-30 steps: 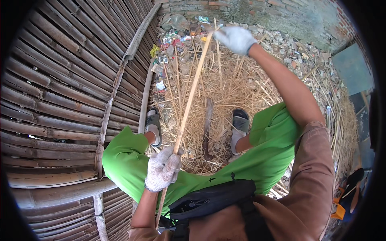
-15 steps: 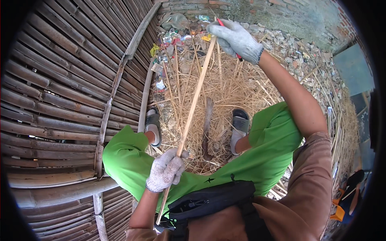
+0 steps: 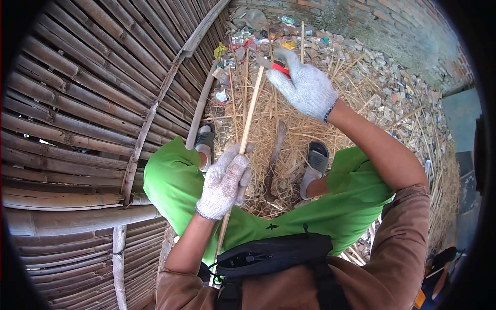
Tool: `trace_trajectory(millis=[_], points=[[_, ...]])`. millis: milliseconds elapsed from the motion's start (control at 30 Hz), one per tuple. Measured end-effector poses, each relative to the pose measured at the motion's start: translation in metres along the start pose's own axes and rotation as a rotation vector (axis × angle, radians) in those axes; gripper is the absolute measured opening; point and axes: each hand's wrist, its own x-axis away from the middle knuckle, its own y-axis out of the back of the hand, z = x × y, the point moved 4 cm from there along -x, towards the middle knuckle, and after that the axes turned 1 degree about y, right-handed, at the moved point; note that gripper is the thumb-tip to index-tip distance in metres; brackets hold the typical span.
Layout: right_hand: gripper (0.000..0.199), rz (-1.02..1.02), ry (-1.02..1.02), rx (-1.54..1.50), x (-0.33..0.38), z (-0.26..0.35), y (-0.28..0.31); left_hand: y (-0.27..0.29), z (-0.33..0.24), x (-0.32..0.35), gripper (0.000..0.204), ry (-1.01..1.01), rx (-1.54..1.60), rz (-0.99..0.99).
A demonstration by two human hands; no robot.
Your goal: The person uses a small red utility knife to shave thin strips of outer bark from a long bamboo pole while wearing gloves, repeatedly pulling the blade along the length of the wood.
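Observation:
My left hand [image 3: 223,183], in a whitish knitted glove, is closed around a long pale strip that looks like split bamboo [image 3: 251,108]. The strip slants up and away from my lap, its lower end passing beside the black waist bag [image 3: 274,256]. At the strip's far end, my gloved right hand [image 3: 307,90] grips a knife with a red handle [image 3: 279,68]. The knife's grey blade [image 3: 263,62] lies across or against the strip's tip. Part of the handle is hidden in the palm.
A bamboo-slat wall [image 3: 93,103] rises on the left, a brick wall [image 3: 382,36] at the back. Shavings [image 3: 299,129] cover the ground between my sandalled feet, with a long brown wooden piece [image 3: 276,150] among them. Litter [image 3: 243,41] and rubble [image 3: 385,85] lie beyond.
My left hand has moved up and farther along the strip. The right hand has turned, showing more of the knife, and come slightly nearer. The head view has shifted a little.

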Motion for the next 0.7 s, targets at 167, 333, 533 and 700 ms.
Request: trace_trajectory(millis=[167,333,533,700], points=[[0.056,0.288,0.131,0.125,0.005,0.008,-0.005,0.0,0.001,0.002,0.046,0.01,-0.012,-0.007],[0.06,0.297,0.181,0.202,0.0,0.008,-0.005,0.005,0.005,0.006,0.046,-0.021,-0.012,0.012],[0.077,0.165,-0.228,0.37,-0.051,-0.111,0.055,0.004,0.006,0.023,0.049,-0.044,-0.094,0.078],[0.076,0.066,-0.069,0.143,-0.015,-0.075,0.026,0.017,0.009,0.013,0.042,-0.011,-0.019,-0.01]])
